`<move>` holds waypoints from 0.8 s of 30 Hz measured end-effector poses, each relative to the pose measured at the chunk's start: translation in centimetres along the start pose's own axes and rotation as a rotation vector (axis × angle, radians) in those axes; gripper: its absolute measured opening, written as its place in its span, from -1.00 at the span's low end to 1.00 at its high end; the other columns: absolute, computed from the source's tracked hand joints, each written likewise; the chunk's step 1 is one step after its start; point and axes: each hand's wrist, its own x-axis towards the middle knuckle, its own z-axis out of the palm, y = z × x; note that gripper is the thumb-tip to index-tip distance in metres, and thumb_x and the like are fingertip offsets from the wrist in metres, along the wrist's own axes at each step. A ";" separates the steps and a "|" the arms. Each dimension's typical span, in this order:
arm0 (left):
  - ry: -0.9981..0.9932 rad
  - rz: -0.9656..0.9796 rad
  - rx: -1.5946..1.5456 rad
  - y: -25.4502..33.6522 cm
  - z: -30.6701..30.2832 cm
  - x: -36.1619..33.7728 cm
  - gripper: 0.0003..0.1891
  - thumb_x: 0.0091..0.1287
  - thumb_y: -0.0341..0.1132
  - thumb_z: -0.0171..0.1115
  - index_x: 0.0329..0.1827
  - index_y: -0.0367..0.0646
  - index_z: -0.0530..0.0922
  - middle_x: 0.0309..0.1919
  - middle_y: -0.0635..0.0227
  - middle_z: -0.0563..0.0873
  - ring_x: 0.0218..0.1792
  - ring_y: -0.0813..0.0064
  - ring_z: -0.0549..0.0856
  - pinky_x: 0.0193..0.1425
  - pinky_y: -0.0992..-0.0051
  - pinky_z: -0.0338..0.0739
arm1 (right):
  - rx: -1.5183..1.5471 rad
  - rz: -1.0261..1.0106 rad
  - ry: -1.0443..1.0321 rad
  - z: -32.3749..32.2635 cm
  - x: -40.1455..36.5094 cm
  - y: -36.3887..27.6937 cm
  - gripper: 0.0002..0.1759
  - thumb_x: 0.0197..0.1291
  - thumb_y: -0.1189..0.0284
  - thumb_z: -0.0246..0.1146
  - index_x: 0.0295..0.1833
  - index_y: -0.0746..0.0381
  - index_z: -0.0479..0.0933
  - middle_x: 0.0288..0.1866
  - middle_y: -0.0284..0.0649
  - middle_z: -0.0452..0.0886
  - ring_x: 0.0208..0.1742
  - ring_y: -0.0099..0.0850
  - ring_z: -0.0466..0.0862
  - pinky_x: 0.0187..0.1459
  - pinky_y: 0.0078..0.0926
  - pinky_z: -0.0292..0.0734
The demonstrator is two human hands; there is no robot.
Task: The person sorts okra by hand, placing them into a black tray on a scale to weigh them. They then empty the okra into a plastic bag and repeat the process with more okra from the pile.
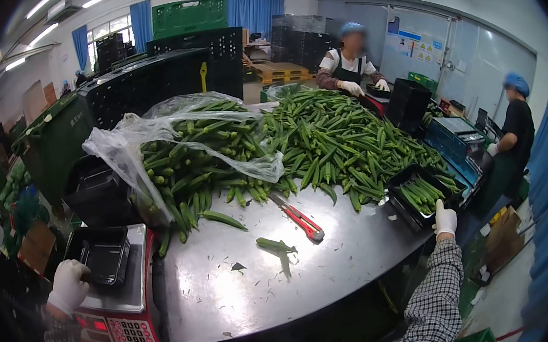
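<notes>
Right grip [445, 220] clamped on okra tray [406, 208], 3 o'clock; your left grip [70, 285] seems clamped on black tray [101, 256], 8 o'clock, atop scale [133, 299].

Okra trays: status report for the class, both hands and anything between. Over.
Left hand at empty tray on scale. Right hand gripping okra tray. Red cutter and loose okra on table between.
</notes>
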 end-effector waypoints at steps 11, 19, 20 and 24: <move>0.393 0.094 -0.151 9.0 -5.4 0.0 -0.51 -0.27 -0.53 0.35 -0.14 -0.27 0.50 -0.12 0.12 0.56 0.00 0.08 0.51 0.18 0.15 0.33 | 0.206 -0.921 0.314 2.2 -5.5 -3.2 -0.75 0.10 0.36 0.21 -0.23 0.35 0.48 -0.08 0.00 0.51 -0.07 -0.07 0.55 0.00 -0.26 0.43; 0.242 0.351 -0.610 19.8 2.1 1.9 -0.71 -0.13 -0.38 0.43 -0.29 -0.18 0.60 -0.22 0.24 0.66 -0.18 0.20 0.63 0.00 0.27 0.49 | 0.013 -0.436 -0.385 13.1 -3.4 2.8 -0.29 0.02 0.05 0.28 0.16 0.37 0.42 0.00 0.11 0.56 0.02 -0.12 0.58 0.08 -0.32 0.42; 0.237 0.298 -0.672 20.2 2.8 1.9 -0.72 -0.13 -0.41 0.42 -0.30 -0.20 0.61 -0.24 0.22 0.66 -0.17 0.19 0.63 0.00 0.28 0.49 | 0.026 -0.500 -0.283 13.1 -2.4 3.5 -0.30 0.05 0.09 0.28 0.17 0.39 0.41 -0.03 0.08 0.58 -0.05 -0.17 0.61 0.03 -0.37 0.45; 0.167 0.256 -0.747 22.8 4.2 3.3 -0.74 -0.12 -0.45 0.40 -0.30 -0.21 0.62 -0.26 0.19 0.68 -0.17 0.21 0.65 -0.03 0.33 0.51 | 0.385 -0.276 -0.435 12.3 -0.2 3.1 -0.38 0.12 0.27 0.28 0.18 0.49 0.36 -0.21 -0.06 0.61 -0.33 -0.47 0.62 -0.17 -0.59 0.48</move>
